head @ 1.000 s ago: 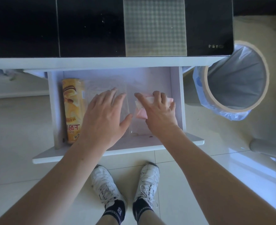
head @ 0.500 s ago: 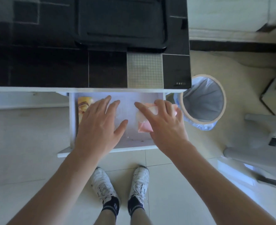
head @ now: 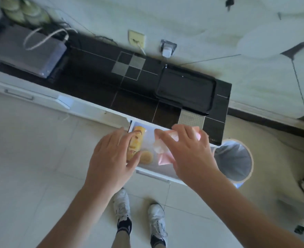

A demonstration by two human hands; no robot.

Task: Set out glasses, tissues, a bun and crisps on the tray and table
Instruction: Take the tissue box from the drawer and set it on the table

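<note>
**Hands lifted from drawer; view swung up to cabinet top and wall**

Since half a second ago the camera has tilted up and rolled, so the full black-tiled cabinet top (head: 97, 68) and the wall behind it have come into view, with the open drawer (head: 158, 171) now lying at a slant. Both hands have risen over the drawer.

Right hand (head: 188, 153): fingers curled round a pink tissue pack (head: 162, 159), which is held above the right part of the drawer; part of the pack shows under the palm and more past the knuckles.

Left hand (head: 112, 158): fingers straight and slightly spread, palm down, over the drawer's left edge. Whether the fingertips touch anything cannot be told. It partly covers the yellow crisps tube (head: 136, 140), which lies lengthwise at the drawer's left side.

A round golden bun (head: 146, 156) lies in the drawer between the tube and the tissue pack, near the front.

Black tray (head: 185, 90) sits on the right part of the cabinet top. Glasses are not discernible.

Lined waste bin (head: 234, 161) stands on the floor just right of the drawer. A grey flat device (head: 26, 52) with a white cable rests at the cabinet's left end. White trainers (head: 121, 203) show on the tiled floor below.
</note>
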